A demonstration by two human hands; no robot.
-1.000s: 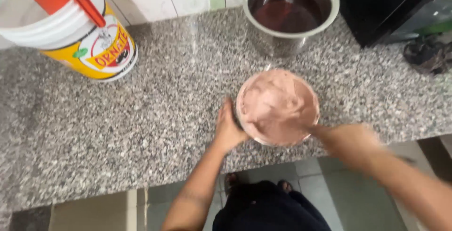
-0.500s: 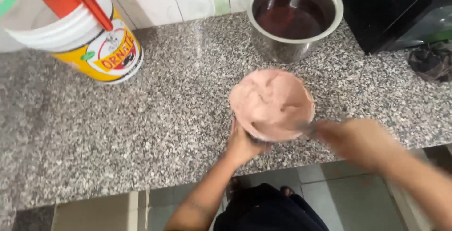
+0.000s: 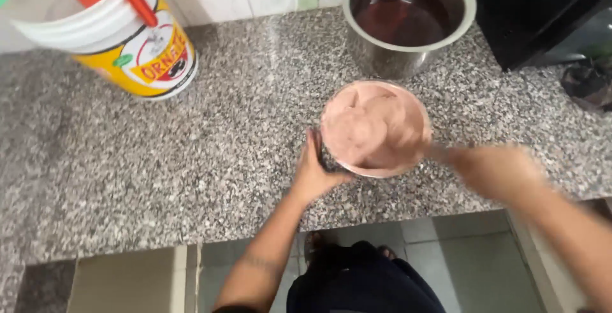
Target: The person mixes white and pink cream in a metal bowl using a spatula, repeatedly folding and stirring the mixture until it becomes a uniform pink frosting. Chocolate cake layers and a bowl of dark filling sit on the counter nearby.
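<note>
Sitting near the front edge of the speckled stone bench (image 3: 159, 160), the bowl (image 3: 376, 128) of thick pink-brown mixture has moved a little back from the edge compared with a moment ago, so the mixing seems to go on. The left hand (image 3: 313, 171) now presses its open fingers flat against the bowl's left side. The right hand (image 3: 494, 169) is blurred beside the right rim, and I cannot tell its fingers; a steel pot (image 3: 408, 16) stands behind.
</note>
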